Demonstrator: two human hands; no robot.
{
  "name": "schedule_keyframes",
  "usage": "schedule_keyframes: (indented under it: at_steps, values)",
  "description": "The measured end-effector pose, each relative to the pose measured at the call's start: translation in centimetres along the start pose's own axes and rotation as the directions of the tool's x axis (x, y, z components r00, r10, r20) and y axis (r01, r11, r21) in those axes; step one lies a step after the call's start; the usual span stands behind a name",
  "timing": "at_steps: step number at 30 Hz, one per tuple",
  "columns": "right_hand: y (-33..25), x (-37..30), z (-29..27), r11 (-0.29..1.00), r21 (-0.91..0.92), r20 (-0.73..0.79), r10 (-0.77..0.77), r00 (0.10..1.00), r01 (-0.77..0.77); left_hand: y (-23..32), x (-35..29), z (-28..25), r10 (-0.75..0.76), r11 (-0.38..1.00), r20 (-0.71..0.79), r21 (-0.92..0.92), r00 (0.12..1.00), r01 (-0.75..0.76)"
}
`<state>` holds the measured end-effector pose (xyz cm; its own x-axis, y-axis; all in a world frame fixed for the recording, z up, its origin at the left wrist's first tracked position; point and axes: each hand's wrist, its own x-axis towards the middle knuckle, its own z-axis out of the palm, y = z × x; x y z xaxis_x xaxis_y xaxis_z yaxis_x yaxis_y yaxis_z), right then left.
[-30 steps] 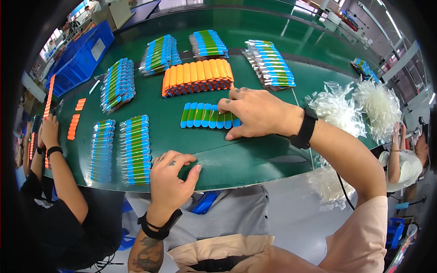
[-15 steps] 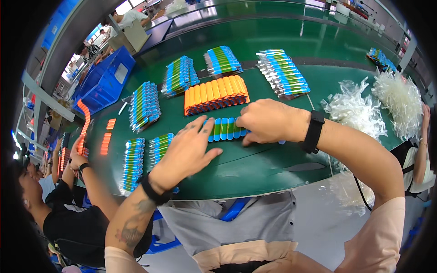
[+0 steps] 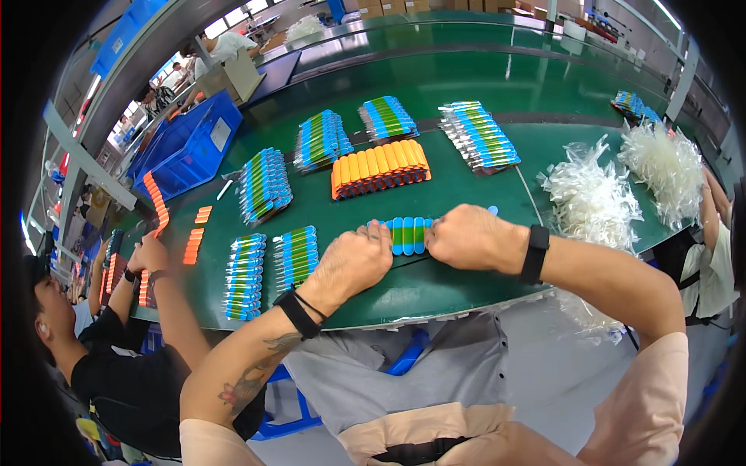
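A short row of blue-and-green round-ended pieces [image 3: 408, 235] lies flat on the green work table, between my two hands. At its left end is my left hand [image 3: 359, 260], its fingers curled down and pressed together on the row. My right hand [image 3: 468, 239] is closed in a fist at the right end; its fingertips are tucked out of sight. Both hands cover the ends of the row. Just beyond it stands a block of stacked orange round-ended pieces [image 3: 381, 169].
Stacks of clear-wrapped blue-and-green pieces [image 3: 264, 186] stand left and behind, another stack [image 3: 479, 136] at the far right. Piles of clear plastic wrappers [image 3: 593, 194] lie on the right. A blue crate [image 3: 190, 147] sits far left, beside a co-worker [image 3: 132, 373] handling an orange strip [image 3: 155, 203].
My left hand's spread fingers have curled in onto the row's left end. My right hand has closed more tightly at the other end. The whole view has shifted slightly.
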<state>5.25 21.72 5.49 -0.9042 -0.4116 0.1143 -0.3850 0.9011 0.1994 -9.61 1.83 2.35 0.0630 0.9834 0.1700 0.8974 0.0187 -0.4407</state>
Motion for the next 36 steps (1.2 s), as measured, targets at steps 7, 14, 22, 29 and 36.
schedule_keyframes:
  at_steps: [7,14,22,29,36]
  values:
    - [-3.9,-2.4,-0.5,0.990,-0.131,-0.103,-0.073,0.992,0.059,3.4,-2.5,-3.5,0.022,0.999,0.062,0.021,0.998,-0.023]
    - [-9.0,-4.6,-4.2,0.962,0.199,-0.039,-0.182,0.983,0.186,6.1,-5.7,-8.6,0.083,0.975,0.137,-0.218,0.987,-0.052]
    - [-11.4,-6.9,-5.1,0.323,0.911,0.231,0.113,0.966,-0.256,7.2,-12.0,-11.1,0.087,0.188,0.477,-0.870,0.874,0.456]
    - [-12.4,-5.3,-2.7,-0.447,0.752,0.612,0.202,0.764,-0.484,6.6,-14.2,-8.2,0.044,-0.652,0.676,-0.538,0.736,0.534]
    - [-12.1,-5.7,-1.7,-0.468,0.744,0.610,0.183,0.771,-0.477,6.4,-15.9,-8.0,-0.013,-0.747,0.710,-0.475,0.704,0.465]
